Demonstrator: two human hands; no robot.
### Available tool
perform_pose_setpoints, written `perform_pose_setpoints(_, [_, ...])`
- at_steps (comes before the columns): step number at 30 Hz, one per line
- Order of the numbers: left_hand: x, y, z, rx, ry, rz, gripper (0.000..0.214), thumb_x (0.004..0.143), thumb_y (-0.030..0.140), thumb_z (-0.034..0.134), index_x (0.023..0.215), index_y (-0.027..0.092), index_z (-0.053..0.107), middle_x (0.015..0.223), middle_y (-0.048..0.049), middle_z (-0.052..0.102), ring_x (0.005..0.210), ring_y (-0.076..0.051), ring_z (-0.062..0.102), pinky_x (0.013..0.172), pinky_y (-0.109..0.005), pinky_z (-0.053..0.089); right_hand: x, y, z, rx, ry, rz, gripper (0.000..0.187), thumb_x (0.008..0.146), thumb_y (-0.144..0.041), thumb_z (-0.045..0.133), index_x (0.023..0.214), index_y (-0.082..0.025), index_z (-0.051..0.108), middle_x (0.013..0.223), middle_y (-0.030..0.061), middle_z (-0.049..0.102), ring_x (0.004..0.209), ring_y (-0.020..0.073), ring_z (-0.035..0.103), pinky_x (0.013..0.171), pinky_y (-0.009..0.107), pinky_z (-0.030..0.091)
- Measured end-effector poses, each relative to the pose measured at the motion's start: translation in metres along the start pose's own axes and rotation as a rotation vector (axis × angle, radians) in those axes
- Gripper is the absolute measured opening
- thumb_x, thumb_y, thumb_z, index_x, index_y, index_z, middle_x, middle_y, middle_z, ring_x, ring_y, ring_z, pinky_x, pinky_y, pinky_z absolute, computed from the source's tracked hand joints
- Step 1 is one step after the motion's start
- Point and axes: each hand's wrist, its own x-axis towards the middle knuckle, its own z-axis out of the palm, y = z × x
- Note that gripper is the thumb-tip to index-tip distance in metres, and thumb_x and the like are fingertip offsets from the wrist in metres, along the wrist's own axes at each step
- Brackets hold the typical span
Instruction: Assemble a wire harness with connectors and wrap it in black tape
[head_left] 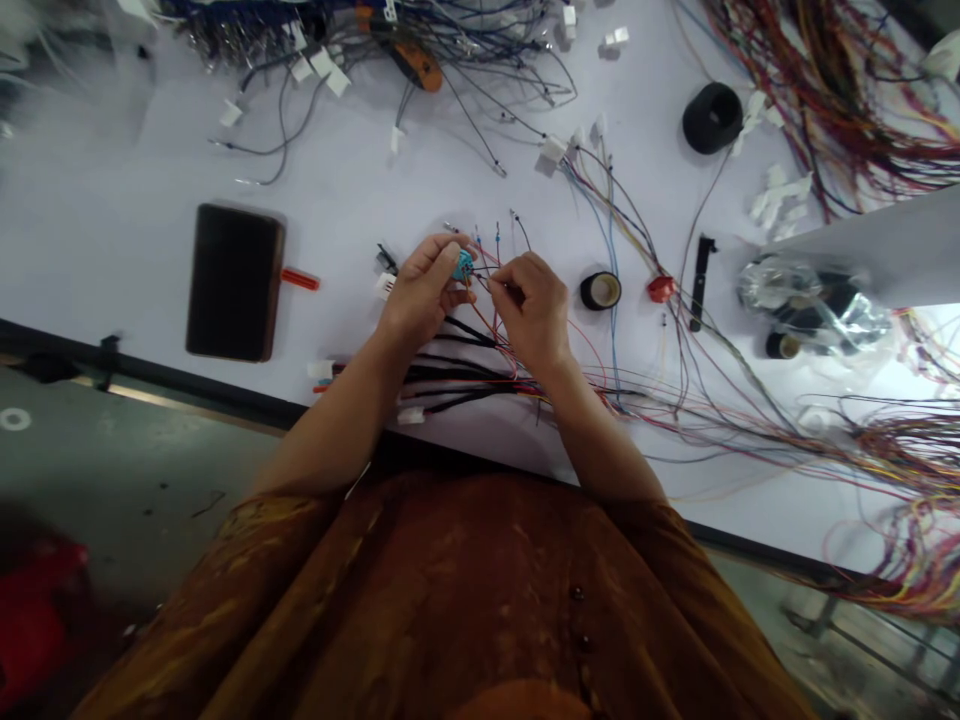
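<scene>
My left hand (420, 295) is closed around a small teal connector (463, 264), held up over the white table (112, 230). My right hand (531, 310) pinches a thin wire (487, 283) right beside that connector, its fingers pressed together. Several thin wires with metal tips (496, 230) stick up from between the two hands. Under my wrists lies a bundle of black and red wires (465, 375) with white plugs (410, 414) at its ends.
A dark phone (234, 282) lies at the left with a small red piece (300, 279) beside it. Tape rolls (600, 290) (712, 117), a red clip (660, 289), a black strip (700, 280), a plastic bag (814, 300) and tangled coloured wires (847, 90) fill the right.
</scene>
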Motion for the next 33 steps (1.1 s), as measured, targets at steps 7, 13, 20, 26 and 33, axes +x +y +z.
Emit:
perform_pose_setpoints(7, [-0.003,0.004,0.005,-0.062,0.037,-0.073,0.007,0.096,0.029,0.064,0.096,0.023,0.067,0.092,-0.0018,0.068,0.066,-0.009,0.064,0.059,-0.023,0.053,-0.005,0.004,0.004,0.045,-0.013,-0.001,0.023,0.099,-0.025,0.051,0.077,-0.022,0.053,0.083,0.002,0.054,0.07,0.0135,0.049,0.07,0.031,0.045])
perform_pose_setpoints(13, [-0.001,0.0,0.003,-0.027,0.015,-0.079,0.008,0.095,0.03,0.066,0.094,0.022,0.067,0.085,-0.0009,0.067,0.065,-0.009,0.061,0.057,-0.018,0.051,-0.006,0.006,0.006,-0.081,-0.074,-0.048,0.024,0.102,-0.029,0.047,0.081,-0.023,0.055,0.088,0.0058,0.057,0.086,0.0198,0.056,0.086,0.038,0.046])
perform_pose_setpoints(20, [-0.003,-0.004,0.004,0.025,-0.033,-0.031,0.006,0.094,0.026,0.066,0.091,0.022,0.069,0.083,-0.0006,0.065,0.068,-0.01,0.061,0.058,-0.02,0.051,-0.003,0.007,0.019,-0.096,-0.11,-0.022,0.025,0.104,-0.03,0.045,0.082,-0.022,0.054,0.092,0.0077,0.059,0.094,0.023,0.058,0.094,0.044,0.045])
perform_pose_setpoints(26, [-0.002,0.001,0.003,-0.006,0.05,-0.009,0.016,0.095,0.037,0.065,0.089,0.023,0.067,0.082,-0.0016,0.068,0.069,-0.011,0.065,0.063,-0.021,0.049,-0.008,0.002,0.013,-0.073,0.061,-0.011,0.02,0.103,-0.04,0.049,0.103,-0.024,0.06,0.111,0.0112,0.062,0.109,0.0274,0.057,0.1,0.05,0.046])
perform_pose_setpoints(33, [0.004,0.003,-0.006,-0.091,0.069,0.017,0.017,0.096,0.043,0.062,0.092,0.026,0.065,0.087,-0.0019,0.07,0.066,-0.011,0.063,0.056,-0.022,0.046,-0.027,0.008,0.028,0.011,-0.118,0.012,0.031,0.107,-0.038,0.038,0.097,-0.022,0.063,0.092,0.0078,0.065,0.09,0.0217,0.063,0.085,0.037,0.049])
